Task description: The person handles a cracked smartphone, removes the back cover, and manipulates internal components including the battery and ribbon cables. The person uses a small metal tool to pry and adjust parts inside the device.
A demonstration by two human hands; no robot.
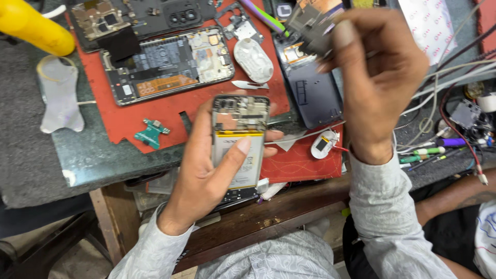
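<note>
The left hand (206, 170) has its fingers (235, 155) wrapped round an opened smartphone with its back cover off (238, 142), the thumb lying across the pale battery and the other fingertips showing at the phone's right edge. The phone is held upright above the near edge of the surface (77, 155), its bare circuit board at the top.

The right hand (377, 77) is raised higher and to the right, its fingers pinched on a small dark flat part (307, 26); the blur does not let me tell what kind of part it is.

Beneath the hands lies a red work mat (165, 111). On it, just beyond the held phone, rests a second opened phone with a dark battery and an orange strip (168, 64), lying sideways. Beside that are a white oval plastic piece (253, 59) and a thin metal blade-shaped piece (248, 84). A small green circuit board (151, 133) sits near the mat's lower left edge. A dark phone back cover (312, 90) lies under the right hand, and a small white round part with red wire (324, 143) is near the right wrist.

At the far left stand a yellow rounded object (31, 26) and a clear plastic tool (58, 95). Cables and coloured pens (429, 152) crowd the right side.
</note>
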